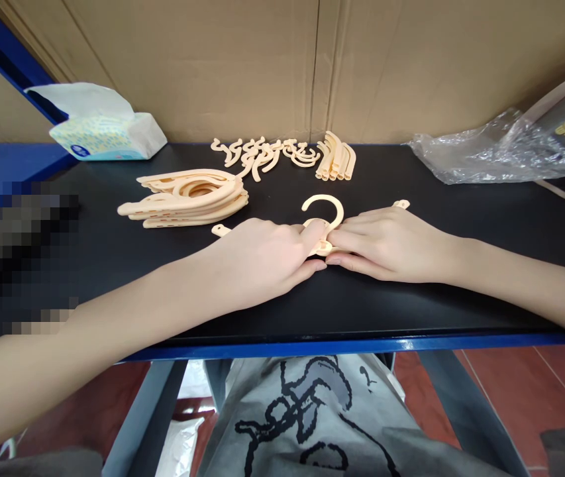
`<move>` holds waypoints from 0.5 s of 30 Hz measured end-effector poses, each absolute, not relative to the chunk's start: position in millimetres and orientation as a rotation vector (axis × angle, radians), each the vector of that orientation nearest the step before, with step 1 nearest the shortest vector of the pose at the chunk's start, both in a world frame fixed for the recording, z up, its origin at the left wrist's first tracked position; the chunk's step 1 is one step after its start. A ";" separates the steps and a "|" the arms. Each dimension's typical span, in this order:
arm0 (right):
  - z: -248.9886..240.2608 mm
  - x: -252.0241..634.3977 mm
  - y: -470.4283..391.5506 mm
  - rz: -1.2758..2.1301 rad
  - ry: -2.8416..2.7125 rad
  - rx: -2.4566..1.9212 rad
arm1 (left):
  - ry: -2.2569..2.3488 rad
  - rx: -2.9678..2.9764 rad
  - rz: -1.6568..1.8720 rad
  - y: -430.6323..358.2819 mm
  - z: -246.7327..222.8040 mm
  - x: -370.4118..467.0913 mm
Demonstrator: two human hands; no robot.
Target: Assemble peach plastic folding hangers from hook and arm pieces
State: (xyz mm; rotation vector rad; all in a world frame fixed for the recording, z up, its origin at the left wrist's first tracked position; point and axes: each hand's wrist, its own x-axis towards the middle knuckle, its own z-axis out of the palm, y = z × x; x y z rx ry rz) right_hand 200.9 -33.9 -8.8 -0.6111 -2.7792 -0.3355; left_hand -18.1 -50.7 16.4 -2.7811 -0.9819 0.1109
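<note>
A cream plastic hanger (324, 248) lies low over the black table, its curved hook (338, 207) pointing up and away from me. My left hand (275, 250) is closed around its left side, with the arm's end showing beyond the knuckles. On the other side, my right hand (386, 244) grips the hanger near the centre, and the right arm's tip shows behind that hand. The fingertips of both hands nearly meet below the hook. Stacked cream hanger parts (187, 199) rest to the left of my hands.
Small cream hooks (257, 154) and a bundle of curved cream pieces (334, 159) lie at the table's back. A tissue pack (108, 132) stands back left, clear plastic wrap (491, 152) back right. The table's blue front edge (312, 348) runs below my hands.
</note>
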 end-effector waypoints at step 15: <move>-7.1 201.4 -33.3 -0.212 -2.787 -0.612 | -1.011 -2.758 0.169 -49.9 16.8 -17.9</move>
